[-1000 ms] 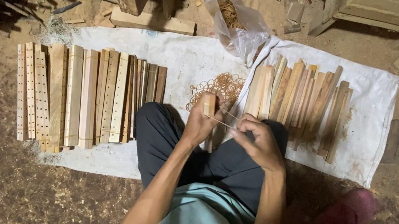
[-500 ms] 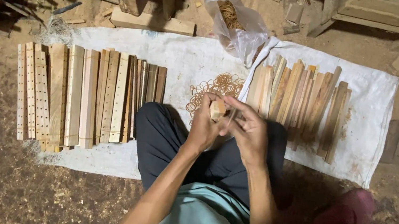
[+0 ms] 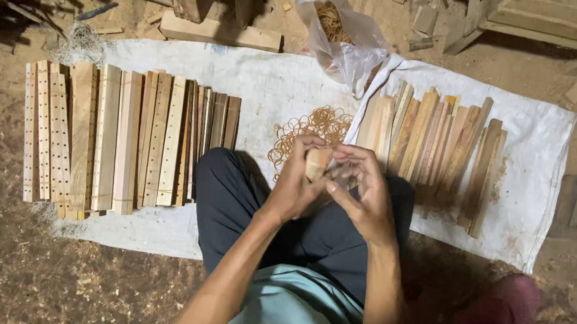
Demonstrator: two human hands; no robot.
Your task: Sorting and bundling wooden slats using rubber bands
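One package showed: a clear plastic bag [image 3: 341,34] at twelve o'clock, crumpled and open-mouthed, holding tan rubber bands, lying on the white woven sack [image 3: 240,76]. No labels, signs or screens appeared.

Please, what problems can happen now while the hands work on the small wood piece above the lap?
The wood piece is pinched between the left hand and right hand over the lap, so it might slip and drop. Rubber bands lie loose on the white sheet just ahead; a stretched band could snap against the fingers. An elbow may knock the slat row.
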